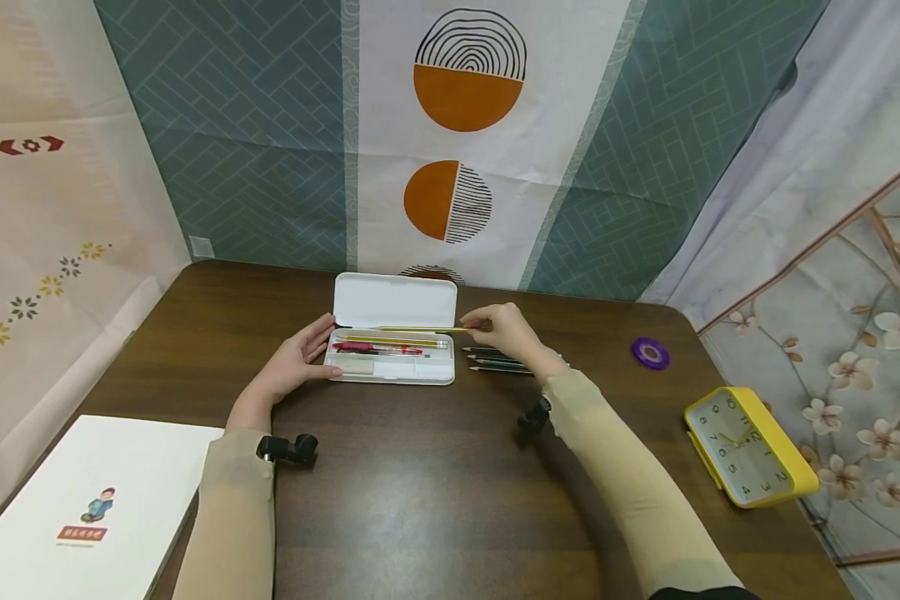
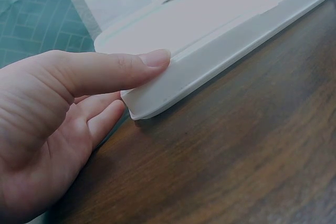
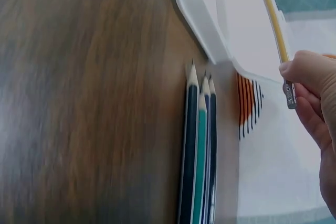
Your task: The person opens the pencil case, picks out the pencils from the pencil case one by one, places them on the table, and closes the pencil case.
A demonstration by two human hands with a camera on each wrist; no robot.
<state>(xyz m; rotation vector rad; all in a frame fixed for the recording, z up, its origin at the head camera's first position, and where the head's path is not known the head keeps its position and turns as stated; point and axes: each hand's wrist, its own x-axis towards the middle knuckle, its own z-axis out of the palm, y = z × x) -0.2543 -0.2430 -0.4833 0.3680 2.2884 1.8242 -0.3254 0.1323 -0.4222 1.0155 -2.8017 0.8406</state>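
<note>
A white pencil case (image 1: 438,375) lies with its lid (image 1: 395,300) raised at the back. Inside it are a yellow pencil (image 1: 405,341), a red pen (image 1: 367,347) and a pale block (image 1: 351,365). My left hand (image 1: 294,360) holds the case's left end, its thumb (image 2: 152,59) on the front rim and its fingers round the corner. Between thumb and fingers, my right hand (image 1: 506,329) pinches another yellow pencil (image 3: 275,22) near its metal-capped end. That pencil is above the case's back edge, in front of the lid. Several dark and green pencils (image 3: 199,145) lie beside the case, below the right hand.
A purple ring-shaped object (image 1: 650,353) lies on the brown table (image 1: 420,500) to the right. Nearer on that side stands a yellow clock (image 1: 750,447), tilted in view. At the front left is a white book or box (image 1: 142,467). Patterned cloth (image 1: 270,167) hangs behind the table.
</note>
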